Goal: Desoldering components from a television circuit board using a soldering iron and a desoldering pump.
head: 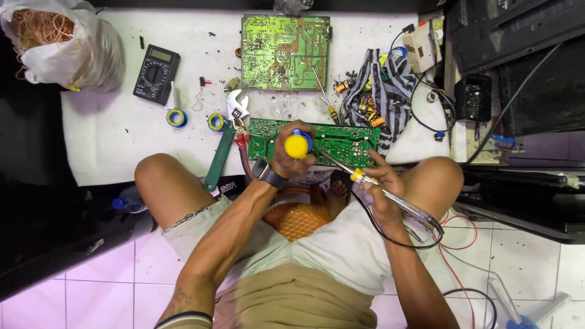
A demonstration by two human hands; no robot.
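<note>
1. While the person is sitting with knees apart, the right hand (pixel 382 183) is closing tight around a soldering iron (pixel 365 180) with a yellow collar, holding it like a pen.
2. The iron's long line is running from the hand up and toward the left hand, and its thin metal tip is reaching the near edge of the green circuit board (pixel 332 137).
3. The left hand (pixel 289 159) is wrapping tight around a pump tool with a yellow knob (pixel 297 146). The tool is standing up and pointing down at the same board, just beside the iron's tip.
4. Both hands are close together, and both are touching or nearly touching the board. I cannot tell which is nearer to the spot.
5. The board is lying just past the fingers, long side going left to right, at the near edge of the white table (pixel 109 146).
6. Left of the left hand, a green wrench (pixel 222 155) is lying close by.
7. Right of the right hand, a striped cloth (pixel 390 85) with small parts is crowding the board's end.
8. Farther away, a second green board (pixel 284 52) is lying flat, with open room between the two boards.
</note>
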